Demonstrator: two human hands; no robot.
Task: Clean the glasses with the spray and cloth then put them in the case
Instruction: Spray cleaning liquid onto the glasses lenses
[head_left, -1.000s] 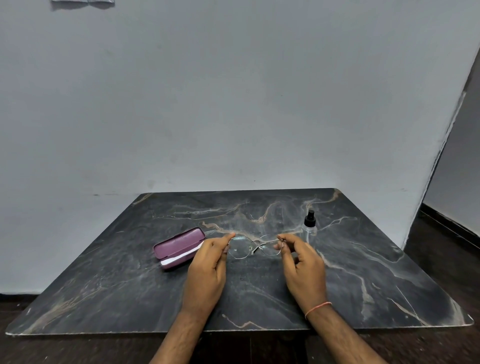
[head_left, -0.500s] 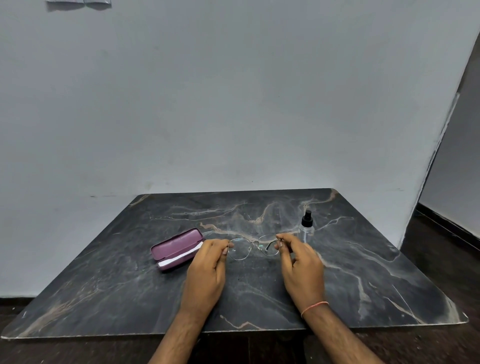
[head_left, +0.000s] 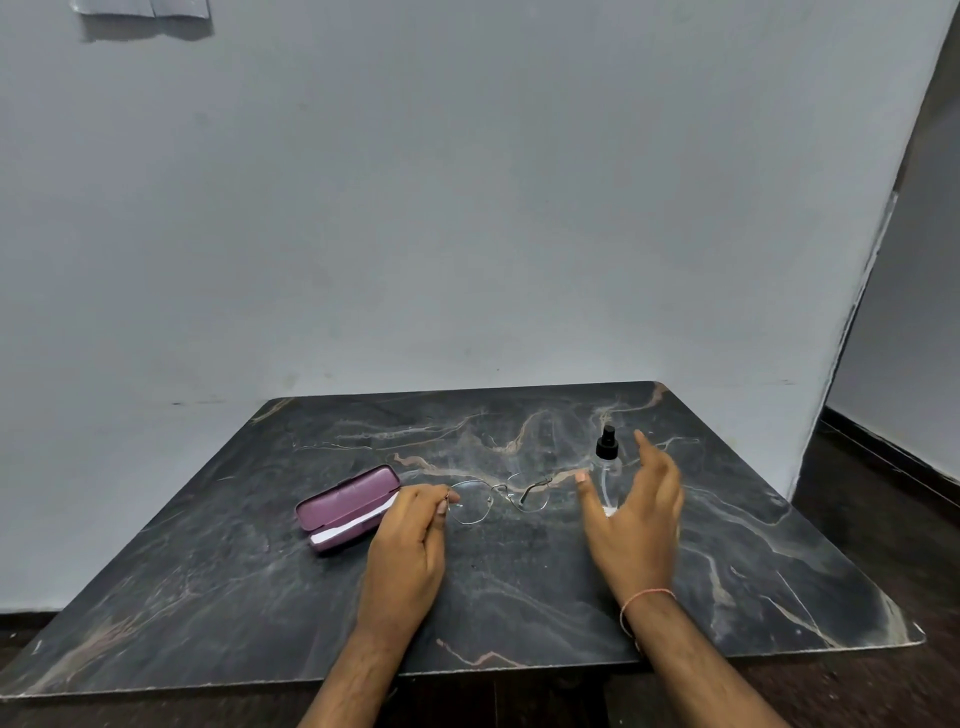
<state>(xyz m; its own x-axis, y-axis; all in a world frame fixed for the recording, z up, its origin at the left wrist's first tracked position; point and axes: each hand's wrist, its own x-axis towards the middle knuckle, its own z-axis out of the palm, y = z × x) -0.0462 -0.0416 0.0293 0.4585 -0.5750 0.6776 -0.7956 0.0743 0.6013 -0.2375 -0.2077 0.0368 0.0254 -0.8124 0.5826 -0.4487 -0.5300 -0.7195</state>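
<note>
Left hand: the left hand (head_left: 410, 540) pinches the left end of the glasses (head_left: 498, 498) between thumb and fingertips, its other fingers curled in, and that is the only grip on the frame.
Right hand: the right hand (head_left: 636, 512) is spread wide, fingers straight and thumb out, holding nothing; thumb and fingers sit on either side of the spray bottle (head_left: 607, 467), and whether skin meets the bottle I cannot tell, the hand being a little blurred.
Glasses: thin wire frame with clear lenses, near the middle of the table (head_left: 260, 571), held low over the marble or resting on it, hard to say which; the right lens end is free, well short of the open thumb.
Spray bottle: clear body, black pump top, upright at about 2 o'clock from the glasses, its lower part partly hidden by the right hand.
Case: the purple case (head_left: 347, 506) lies at 9 o'clock from the glasses, just beside the left hand's knuckles, lid ajar with something white, possibly the cloth, showing in the gap.
Around: dark veined marble table against a pale grey wall (head_left: 467, 208); a pink thread band (head_left: 644, 597) circles the right wrist; dark floor (head_left: 883, 493) at 3 o'clock of the table.
In the way: the right palm screens the bottle's base from view.
</note>
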